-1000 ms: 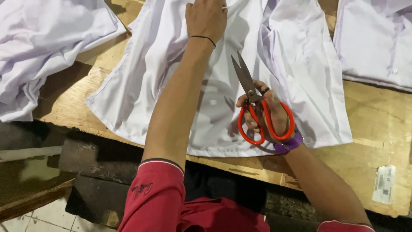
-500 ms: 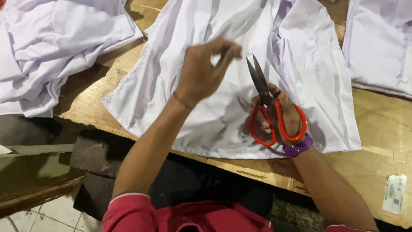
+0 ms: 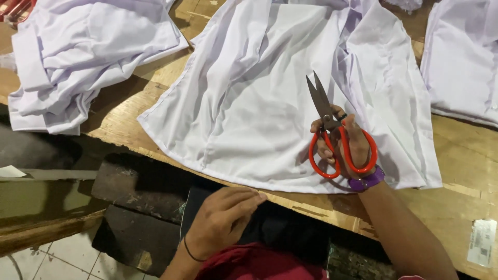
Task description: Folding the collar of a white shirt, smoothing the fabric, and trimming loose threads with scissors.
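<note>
The right hand (image 3: 346, 148) grips red-handled scissors (image 3: 332, 132), blades slightly apart, over a white garment (image 3: 259, 98) spread on the wooden table (image 3: 467, 171). The left hand (image 3: 223, 220) hangs loosely curled and empty at the table's near edge.

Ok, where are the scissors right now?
In the head view, the red-handled scissors are in the right hand, right of centre, over the spread white garment on the wooden table, blades slightly parted.
</note>
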